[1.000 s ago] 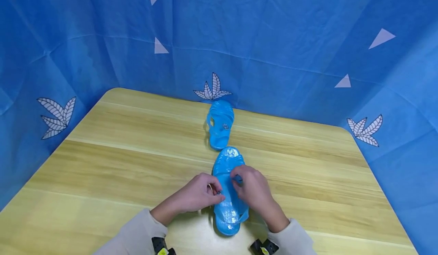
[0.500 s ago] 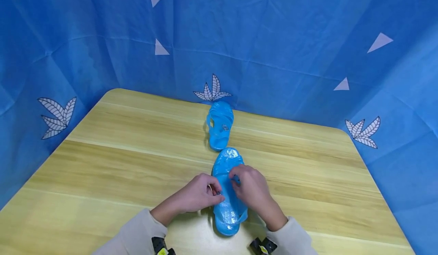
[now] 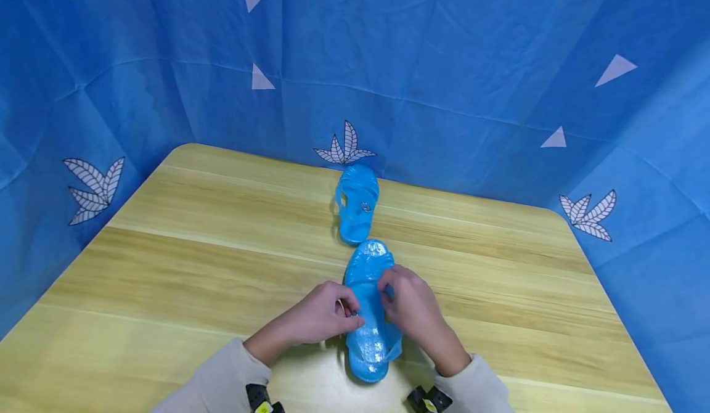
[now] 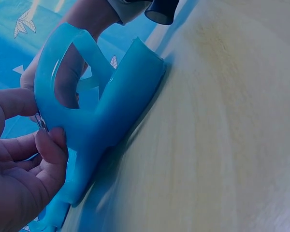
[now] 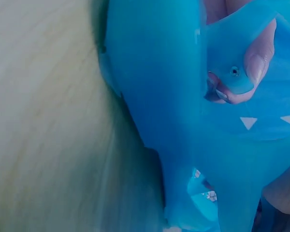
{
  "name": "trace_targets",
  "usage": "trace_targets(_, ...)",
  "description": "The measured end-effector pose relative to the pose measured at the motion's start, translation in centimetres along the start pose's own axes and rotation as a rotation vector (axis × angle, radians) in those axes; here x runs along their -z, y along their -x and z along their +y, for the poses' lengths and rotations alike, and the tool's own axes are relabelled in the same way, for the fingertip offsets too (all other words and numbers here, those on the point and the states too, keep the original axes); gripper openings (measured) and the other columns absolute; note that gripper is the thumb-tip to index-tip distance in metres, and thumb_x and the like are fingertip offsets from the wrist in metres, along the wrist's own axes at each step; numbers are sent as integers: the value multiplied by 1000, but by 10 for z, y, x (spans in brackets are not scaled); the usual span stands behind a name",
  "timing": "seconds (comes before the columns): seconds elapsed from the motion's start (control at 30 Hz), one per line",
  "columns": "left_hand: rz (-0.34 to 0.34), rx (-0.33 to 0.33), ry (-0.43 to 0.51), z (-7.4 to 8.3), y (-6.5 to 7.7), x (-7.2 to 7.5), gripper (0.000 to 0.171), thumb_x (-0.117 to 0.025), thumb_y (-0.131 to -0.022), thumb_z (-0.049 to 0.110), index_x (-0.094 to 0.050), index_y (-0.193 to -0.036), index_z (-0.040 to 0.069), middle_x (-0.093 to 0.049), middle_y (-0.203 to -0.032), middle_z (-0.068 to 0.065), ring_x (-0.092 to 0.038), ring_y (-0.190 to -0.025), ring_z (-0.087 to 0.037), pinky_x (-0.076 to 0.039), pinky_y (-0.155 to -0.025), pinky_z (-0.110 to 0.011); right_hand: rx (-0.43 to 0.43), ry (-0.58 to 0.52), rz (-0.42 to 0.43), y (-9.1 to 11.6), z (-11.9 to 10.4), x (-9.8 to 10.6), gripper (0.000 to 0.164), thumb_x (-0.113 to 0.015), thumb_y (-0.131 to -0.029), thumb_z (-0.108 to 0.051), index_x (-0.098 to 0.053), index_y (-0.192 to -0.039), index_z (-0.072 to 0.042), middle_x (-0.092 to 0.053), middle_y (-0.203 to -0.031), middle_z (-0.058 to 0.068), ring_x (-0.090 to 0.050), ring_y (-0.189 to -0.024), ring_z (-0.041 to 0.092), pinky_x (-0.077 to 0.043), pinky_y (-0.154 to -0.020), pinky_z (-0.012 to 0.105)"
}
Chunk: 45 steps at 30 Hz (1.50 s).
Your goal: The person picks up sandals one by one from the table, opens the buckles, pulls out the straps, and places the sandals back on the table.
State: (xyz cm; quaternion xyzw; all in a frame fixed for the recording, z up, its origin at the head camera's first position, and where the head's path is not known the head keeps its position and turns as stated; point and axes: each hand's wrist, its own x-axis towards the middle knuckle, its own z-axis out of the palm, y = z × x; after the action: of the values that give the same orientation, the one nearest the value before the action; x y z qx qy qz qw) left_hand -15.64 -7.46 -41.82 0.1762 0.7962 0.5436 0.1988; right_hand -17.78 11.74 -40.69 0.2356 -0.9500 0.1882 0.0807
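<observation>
A blue sandal [image 3: 366, 339] lies on the table in front of me, its toe pointing away. My left hand [image 3: 318, 315] pinches a strap at the sandal's left side, where a small metal buckle [image 4: 41, 122] shows between thumb and fingers in the left wrist view. At the right side of the sandal, my right hand [image 3: 413, 305] pinches a strap between thumb and forefinger. Inside the strap opening, the right wrist view shows fingertips on a rounded strap end with a small metal stud [image 5: 234, 71]. A second blue sandal [image 3: 355, 222] lies just beyond the first.
The wood-patterned table [image 3: 222, 259] extends around the sandals to both sides. Behind it and beside it hangs a blue curtain [image 3: 444, 61] with white leaf and triangle prints. Small black cameras [image 3: 429, 399] are worn on both wrists.
My right hand has shifted slightly to the right, and less of its strap shows between the fingers. The left hand and both sandals stay about where they were.
</observation>
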Motion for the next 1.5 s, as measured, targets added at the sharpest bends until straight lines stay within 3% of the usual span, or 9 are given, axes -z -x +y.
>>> trace_targets(0.2,-2,1,3,0,0,0,12,-71,-83,17,-66,-84,7,-58,-74,1,-51,-61,-10,-43,-52,-21,-4,13,5,-2,-1,-2,12,-76,-73,0,-66,-75,-9,-61,-77,1,-55,-67,12,-49,-59,24)
trace_targets(0.43,2,4,-11,0,-1,-1,13,-71,-84,19,-66,-83,7,-59,-74,1,-53,-63,-11,-45,-54,-23,-11,108,-148,-15,-13,-5,8,-73,-78,-8,-70,-84,-12,-62,-81,0,-58,-71,14,-48,-53,27)
trace_targets(0.63,-1,-9,-27,1,-1,-2,12,-70,-85,19,-66,-83,8,-60,-77,2,-55,-68,-12,-47,-58,-23,18,71,-180,-19,-11,-4,19,-76,-78,-22,-72,-95,-13,-65,-93,2,-62,-83,19,-53,-65,33)
trace_targets(0.83,7,-39,-55,0,-2,-2,11,-69,-86,20,-67,-82,10,-61,-76,4,-55,-69,-10,-48,-61,-23,-70,-219,-57,-7,-1,7,25,-71,-84,-23,-70,-104,-7,-63,-105,6,-60,-96,23,-52,-78,39)
trace_targets(1.03,49,-35,-130,0,0,-1,14,-69,-85,26,-66,-79,13,-60,-77,5,-55,-75,-11,-48,-67,-24,-288,-497,34,18,15,7,24,-66,-89,-21,-66,-108,-6,-61,-101,5,-57,-87,17,-52,-70,27)
trace_targets(1.2,105,18,-132,-1,5,-4,17,-69,-85,31,-68,-82,14,-57,-82,4,-53,-80,-13,-47,-70,-27,-526,-817,-34,41,20,-1,27,-60,-93,-19,-60,-114,-3,-63,-98,12,-59,-86,20,-55,-64,30)
trace_targets(1.27,139,29,-115,-2,8,-6,16,-68,-86,31,-70,-83,15,-57,-85,3,-53,-83,-14,-48,-74,-30,-594,-945,-79,48,17,-3,33,-57,-94,-20,-56,-120,0,-62,-103,16,-61,-90,22,-56,-62,33)
trace_targets(1.5,214,15,16,-2,20,-15,27,-67,-88,26,-72,-103,4,-64,-109,-8,-58,-105,-25,-49,-89,-42,-627,-1139,-182,69,5,-1,53,-52,-97,-24,-37,-140,3,-55,-126,26,-61,-106,26,-57,-68,39)
